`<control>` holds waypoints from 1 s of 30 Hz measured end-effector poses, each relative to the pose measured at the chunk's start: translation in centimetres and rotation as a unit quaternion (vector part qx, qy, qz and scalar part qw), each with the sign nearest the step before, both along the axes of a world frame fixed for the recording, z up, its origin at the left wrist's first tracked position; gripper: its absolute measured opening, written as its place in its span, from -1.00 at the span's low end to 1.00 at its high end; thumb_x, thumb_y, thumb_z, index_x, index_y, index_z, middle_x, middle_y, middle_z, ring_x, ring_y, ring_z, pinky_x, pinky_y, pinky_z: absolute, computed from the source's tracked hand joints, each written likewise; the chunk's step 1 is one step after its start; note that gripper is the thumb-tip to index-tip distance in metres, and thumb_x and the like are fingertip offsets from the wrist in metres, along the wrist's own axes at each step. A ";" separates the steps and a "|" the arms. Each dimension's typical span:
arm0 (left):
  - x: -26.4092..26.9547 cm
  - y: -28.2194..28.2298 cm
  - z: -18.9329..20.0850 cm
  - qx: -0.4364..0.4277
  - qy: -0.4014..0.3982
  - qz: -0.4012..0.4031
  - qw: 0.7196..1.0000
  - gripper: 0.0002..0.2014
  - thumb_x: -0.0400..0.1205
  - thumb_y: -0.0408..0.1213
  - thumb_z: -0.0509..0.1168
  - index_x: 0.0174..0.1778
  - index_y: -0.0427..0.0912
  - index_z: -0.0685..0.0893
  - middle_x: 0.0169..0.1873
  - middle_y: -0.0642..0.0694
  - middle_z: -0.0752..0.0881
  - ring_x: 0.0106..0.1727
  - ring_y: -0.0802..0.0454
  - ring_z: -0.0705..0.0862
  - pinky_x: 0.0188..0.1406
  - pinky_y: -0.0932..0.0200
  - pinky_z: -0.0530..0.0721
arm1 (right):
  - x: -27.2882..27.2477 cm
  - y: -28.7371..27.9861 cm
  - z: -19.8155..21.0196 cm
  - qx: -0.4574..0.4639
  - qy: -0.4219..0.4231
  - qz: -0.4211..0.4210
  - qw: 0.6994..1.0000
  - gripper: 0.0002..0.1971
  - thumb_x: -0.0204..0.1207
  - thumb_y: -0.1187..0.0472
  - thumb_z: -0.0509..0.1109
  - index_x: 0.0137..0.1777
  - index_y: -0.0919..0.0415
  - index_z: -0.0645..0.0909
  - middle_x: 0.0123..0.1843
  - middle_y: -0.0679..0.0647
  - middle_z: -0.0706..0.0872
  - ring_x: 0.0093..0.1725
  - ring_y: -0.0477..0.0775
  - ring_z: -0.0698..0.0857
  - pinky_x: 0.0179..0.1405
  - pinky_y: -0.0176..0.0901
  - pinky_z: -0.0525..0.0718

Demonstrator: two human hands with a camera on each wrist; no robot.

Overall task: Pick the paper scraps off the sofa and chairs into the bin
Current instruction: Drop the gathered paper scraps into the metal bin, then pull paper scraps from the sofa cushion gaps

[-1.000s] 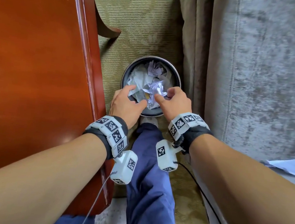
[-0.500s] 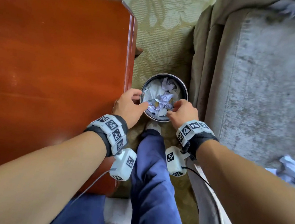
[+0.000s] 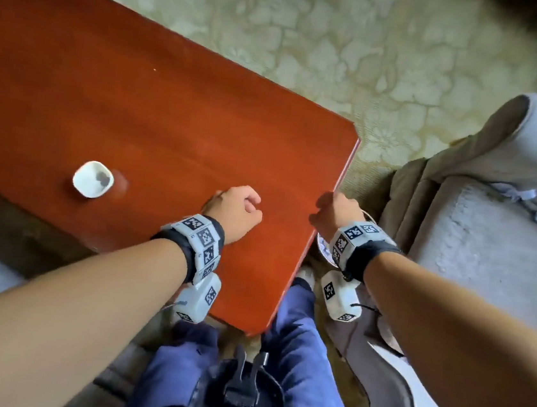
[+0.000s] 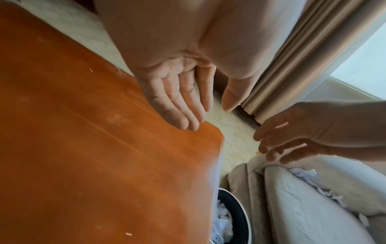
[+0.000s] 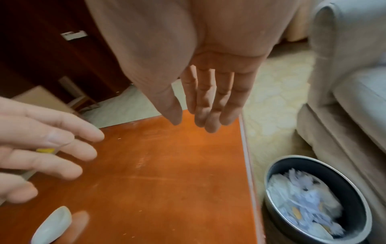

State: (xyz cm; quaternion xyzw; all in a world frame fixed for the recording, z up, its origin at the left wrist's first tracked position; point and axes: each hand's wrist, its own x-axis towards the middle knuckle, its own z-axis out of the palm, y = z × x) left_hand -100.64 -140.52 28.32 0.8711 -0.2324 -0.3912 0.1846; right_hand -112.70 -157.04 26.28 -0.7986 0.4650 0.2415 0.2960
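Note:
The round dark bin (image 5: 292, 159) stands on the carpet between the table and the grey armchair (image 3: 488, 261), filled with crumpled paper (image 5: 303, 203). In the head view only a sliver of the bin (image 3: 324, 248) shows under my right wrist. More paper scraps (image 3: 525, 202) lie along the back of the armchair seat, and the scraps (image 4: 307, 176) also show in the left wrist view. My left hand (image 3: 234, 211) hovers over the table's near corner, empty, fingers relaxed (image 4: 188, 115). My right hand (image 3: 334, 212) hangs above the table edge over the bin, also empty, fingers extended (image 5: 211, 115).
A red-brown wooden table (image 3: 138, 104) fills the left and middle. A small white dish (image 3: 92, 180) sits on it to the left of my hands. Patterned carpet (image 3: 376, 65) lies beyond. My blue-trousered legs (image 3: 293, 356) stand between table and armchair.
Both hands have let go of the bin rim and risen to table height. My view has swung left and up, so the table top now fills the frame.

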 end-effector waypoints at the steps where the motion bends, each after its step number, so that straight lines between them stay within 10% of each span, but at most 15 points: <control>1: 1.5 2.2 1.4 0.001 -0.012 -0.001 1.000 -0.76 0.60 -0.16 0.27 0.16 0.08 0.69 -0.30 0.32 0.59 0.03 0.00 0.57 0.05 0.18 0.53 | 1.7 1.6 1.5 -0.005 -0.004 0.019 1.000 -0.67 0.42 0.10 0.41 0.20 0.02 0.66 0.13 0.22 0.73 0.09 0.27 0.72 0.10 0.00 0.72; 10: 13.7 26.7 9.1 0.011 -0.070 0.112 0.991 -0.80 0.65 -0.17 0.27 0.18 0.03 0.64 -0.21 0.21 0.61 -0.13 0.13 0.52 -0.09 0.24 0.45 | 16.0 21.3 10.5 -0.038 -0.020 0.205 0.978 -0.68 0.50 0.08 0.38 0.25 0.03 0.63 0.12 0.18 0.70 0.01 0.26 0.72 -0.04 -0.08 0.71; 22: 19.3 53.3 13.0 0.098 -0.079 0.236 0.963 -0.71 0.65 -0.06 0.24 0.28 0.10 0.62 0.13 0.15 0.77 0.21 0.02 0.69 0.22 0.08 0.64 | 34.2 45.7 17.3 -0.042 -0.049 0.518 0.853 -0.85 0.53 0.06 0.31 0.06 -0.04 0.63 -0.04 0.04 0.75 -0.07 0.15 0.74 -0.29 -0.22 0.56; 30: 19.1 58.3 17.5 0.147 -0.073 0.248 0.955 -0.66 0.69 -0.02 0.20 0.39 0.09 0.56 0.18 0.18 0.74 0.22 0.03 0.68 0.30 0.06 0.61 | 37.6 52.1 20.5 -0.033 -0.073 0.641 0.763 -0.69 0.52 0.05 0.24 0.25 -0.14 0.58 0.17 0.03 0.71 0.11 0.18 0.70 0.11 0.03 0.72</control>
